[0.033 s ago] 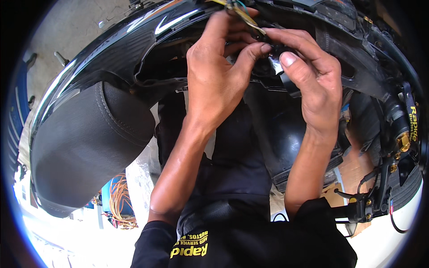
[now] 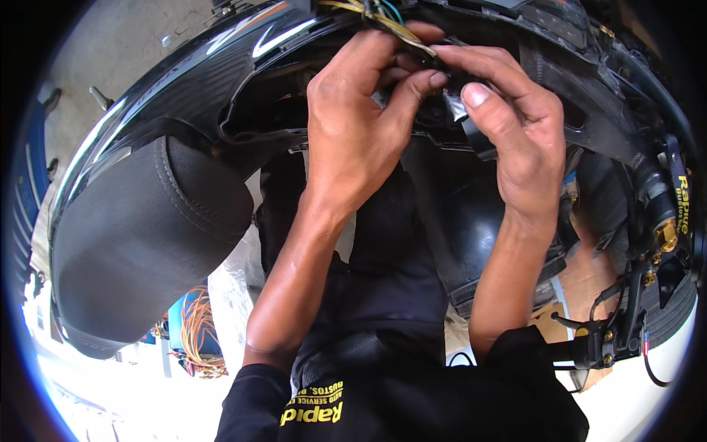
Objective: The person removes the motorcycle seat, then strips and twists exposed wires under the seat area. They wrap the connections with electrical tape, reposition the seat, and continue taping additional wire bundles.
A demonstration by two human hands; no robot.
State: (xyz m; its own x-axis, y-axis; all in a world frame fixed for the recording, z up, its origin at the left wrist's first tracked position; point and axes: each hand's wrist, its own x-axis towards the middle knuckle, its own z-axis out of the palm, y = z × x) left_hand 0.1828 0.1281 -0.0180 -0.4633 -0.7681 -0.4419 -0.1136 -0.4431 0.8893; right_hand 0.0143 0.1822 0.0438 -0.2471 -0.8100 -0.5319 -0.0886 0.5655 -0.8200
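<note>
Beneath a dark motor scooter's body panel, both my hands meet at the top of the view around a wire bundle [image 2: 394, 26] of yellow, white and teal strands. My left hand [image 2: 353, 125] is closed, its thumb and fingers pinching the bundle's lower end. Close on its right, my right hand [image 2: 515, 118] has thumb and forefinger curled around a glossy black strip [image 2: 455, 107] that looks like electrical tape. A wider dark band of it shows below the right thumb. The spot where wires and strip meet is partly hidden by my fingers.
The scooter's black padded seat [image 2: 147, 228] fills the left side, beside its glossy side panel [image 2: 155, 92]. Handlebar parts with a lever [image 2: 589, 342] and a tire [image 2: 674, 324] stand at the right. Coiled orange wires [image 2: 199, 324] lie at the lower left.
The wire bundle's upper part has shifted slightly and shows more toward the left. My left fingers behind it have moved a little; my right hand stays nearly still.
</note>
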